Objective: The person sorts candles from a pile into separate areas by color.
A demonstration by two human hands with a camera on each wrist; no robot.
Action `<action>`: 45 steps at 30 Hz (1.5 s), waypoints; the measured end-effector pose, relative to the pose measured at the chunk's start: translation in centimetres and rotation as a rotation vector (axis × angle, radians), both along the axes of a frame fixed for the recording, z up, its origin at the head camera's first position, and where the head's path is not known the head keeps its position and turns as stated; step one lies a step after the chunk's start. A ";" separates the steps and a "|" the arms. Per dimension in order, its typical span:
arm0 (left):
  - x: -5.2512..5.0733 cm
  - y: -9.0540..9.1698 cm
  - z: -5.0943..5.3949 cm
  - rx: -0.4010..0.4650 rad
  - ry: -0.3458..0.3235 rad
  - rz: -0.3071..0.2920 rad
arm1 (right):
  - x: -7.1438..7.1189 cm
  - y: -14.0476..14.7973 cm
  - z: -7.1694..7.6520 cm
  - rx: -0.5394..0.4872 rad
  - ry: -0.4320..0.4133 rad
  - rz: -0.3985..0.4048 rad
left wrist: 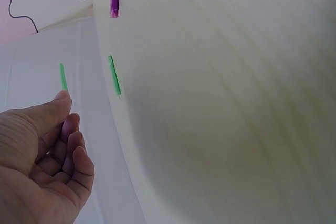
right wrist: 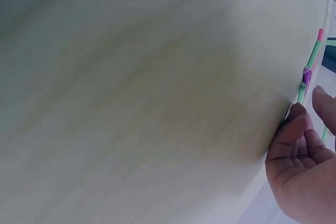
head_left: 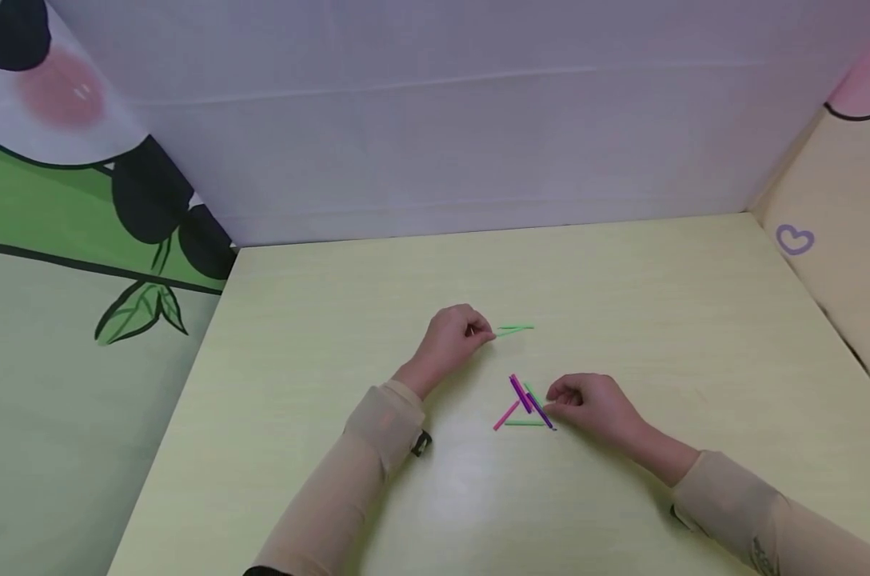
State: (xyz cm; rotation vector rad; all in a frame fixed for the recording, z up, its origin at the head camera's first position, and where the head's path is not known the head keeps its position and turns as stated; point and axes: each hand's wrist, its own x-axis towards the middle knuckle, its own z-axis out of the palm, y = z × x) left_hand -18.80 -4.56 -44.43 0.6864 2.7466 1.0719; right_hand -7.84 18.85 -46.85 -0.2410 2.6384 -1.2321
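My left hand (head_left: 451,336) pinches one end of a thin green stick (left wrist: 63,77) between thumb and forefinger, above the table. A second green stick (left wrist: 114,76) lies on the table near it. Closer to me is a small cluster: purple sticks (head_left: 541,413), a pink stick (head_left: 505,416) and a green stick (head_left: 524,423), some crossing or stacked on others. My right hand (head_left: 593,406) is at the cluster's right side, fingers loosely bent. A gap shows between its thumb and forefinger in the right wrist view; whether a fingertip touches a stick, I cannot tell.
A pale wood-grain table (head_left: 298,336) carries the sticks. A plain whitish panel (head_left: 478,152) stands along its back edge. On the left is a printed panel (head_left: 161,400) with a leaf drawing, on the right a beige panel (head_left: 838,184) with a purple heart.
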 end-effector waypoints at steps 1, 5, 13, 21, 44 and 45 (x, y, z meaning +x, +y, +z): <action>-0.1 0.1 0.0 -0.007 0.001 0.000 | 0.0 -0.1 0.0 0.004 0.000 -0.003; -0.5 0.3 0.0 -0.036 0.014 -0.013 | 0.1 -0.3 0.1 0.017 0.007 -0.006; -1.2 0.6 -0.2 -0.088 0.038 -0.036 | 0.2 -0.4 0.1 0.011 0.006 -0.008; -1.9 1.2 -0.5 -0.142 0.025 -0.055 | 0.2 -0.3 -0.2 0.017 0.007 -0.002; -2.9 2.4 -1.2 -0.164 -0.020 -0.086 | 0.1 -0.3 -0.2 0.027 0.038 0.009; -3.0 2.4 -1.2 -0.163 -0.019 -0.087 | 0.1 -0.3 -0.2 0.026 0.041 0.010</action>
